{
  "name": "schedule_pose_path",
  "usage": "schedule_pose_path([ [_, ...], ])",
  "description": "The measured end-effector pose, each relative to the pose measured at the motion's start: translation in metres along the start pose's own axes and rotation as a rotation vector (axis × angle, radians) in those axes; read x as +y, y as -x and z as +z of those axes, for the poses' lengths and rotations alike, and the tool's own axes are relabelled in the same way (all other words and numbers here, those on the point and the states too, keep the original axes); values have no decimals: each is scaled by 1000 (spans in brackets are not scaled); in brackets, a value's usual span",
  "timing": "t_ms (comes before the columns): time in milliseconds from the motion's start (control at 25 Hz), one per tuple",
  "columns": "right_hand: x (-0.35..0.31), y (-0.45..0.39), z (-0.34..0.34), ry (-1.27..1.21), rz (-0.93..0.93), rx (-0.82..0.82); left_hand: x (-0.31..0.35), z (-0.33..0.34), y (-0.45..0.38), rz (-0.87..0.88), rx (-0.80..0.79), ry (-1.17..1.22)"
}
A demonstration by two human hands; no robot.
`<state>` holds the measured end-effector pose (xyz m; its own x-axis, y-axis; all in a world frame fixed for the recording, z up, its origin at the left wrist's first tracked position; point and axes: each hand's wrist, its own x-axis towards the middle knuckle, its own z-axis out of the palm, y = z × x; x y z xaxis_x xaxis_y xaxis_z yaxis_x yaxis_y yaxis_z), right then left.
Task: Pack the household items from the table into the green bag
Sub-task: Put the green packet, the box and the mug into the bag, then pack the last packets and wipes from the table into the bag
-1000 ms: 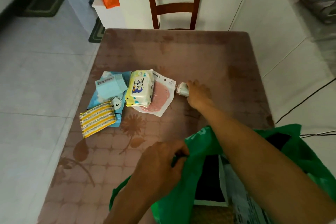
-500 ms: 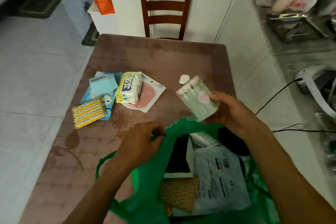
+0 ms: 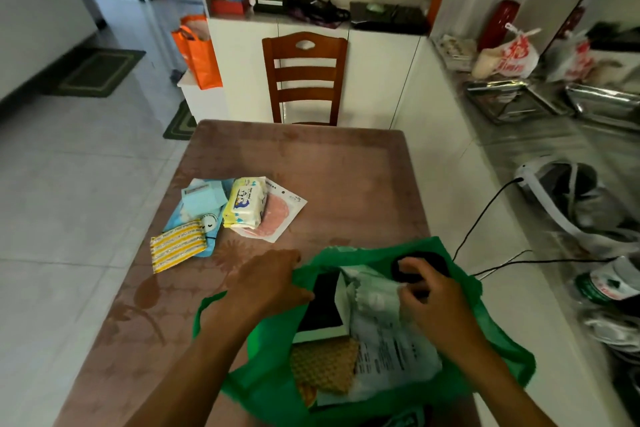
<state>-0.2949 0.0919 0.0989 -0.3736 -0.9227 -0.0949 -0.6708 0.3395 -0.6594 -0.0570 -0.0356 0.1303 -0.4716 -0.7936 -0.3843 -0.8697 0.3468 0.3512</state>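
The green bag [image 3: 498, 350] stands open at the table's near edge. My left hand [image 3: 273, 284] grips its left rim and holds it apart. My right hand [image 3: 429, 298] is down inside the mouth, fingers curled on the end of a pale green pack [image 3: 372, 291]. That pack lies on a grey mailer [image 3: 391, 354], next to a black-and-white box [image 3: 322, 312] and a tan mesh pad [image 3: 322, 367]. On the brown table [image 3: 346, 170], left of centre, lie a yellow striped pack [image 3: 176, 244], blue packets [image 3: 202, 199], a yellow-white wipes pack [image 3: 246, 201] and a white packet with a pink disc [image 3: 280, 215].
A wooden chair [image 3: 304, 76] stands at the table's far end, and an orange bag [image 3: 199, 52] hangs to its left. On the right, a counter [image 3: 519, 163] holds metal trays, plastic bags and a black cable [image 3: 485, 208]. Tiled floor lies to the left.
My right hand lifted the pale green pack from the middle of the table, carried it over the bag and lowered it inside. My left hand kept hold of the rim. The view tilted upward.
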Motion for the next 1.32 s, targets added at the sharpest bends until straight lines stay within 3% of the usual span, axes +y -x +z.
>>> schedule_pose_path([
  [80,5,-11,-20,358,-90,188,1,9,3,-2,15,-10],
  [160,19,-26,-36,740,135,77,5,16,6,13,112,165],
  [200,29,-32,-41,768,288,-3,7,18,9,24,176,256],
  [280,40,-36,-48,542,400,-83,6,18,13,50,297,386],
  [480,22,-39,-60,-95,175,220,3,15,12,32,452,726],
  [640,-2,-36,-66,-322,63,338,-13,3,6,38,613,937],
  [760,-8,-34,-72,-456,81,427,-22,-18,9,142,716,958],
  [840,-10,-40,-74,-325,64,339,-30,-18,14,158,665,829],
  [960,-10,-53,-69,121,44,150,-47,4,24,129,400,553],
  [1120,-41,-71,-59,108,33,-100,-78,19,22,-37,32,324],
  [1160,-53,-77,-55,89,19,-202,-86,18,22,-66,-23,329],
  [1240,-73,-91,-45,82,7,-353,-98,12,24,-78,-26,607],
  [1320,-82,-101,-32,72,22,-401,-114,4,17,-198,145,997],
])
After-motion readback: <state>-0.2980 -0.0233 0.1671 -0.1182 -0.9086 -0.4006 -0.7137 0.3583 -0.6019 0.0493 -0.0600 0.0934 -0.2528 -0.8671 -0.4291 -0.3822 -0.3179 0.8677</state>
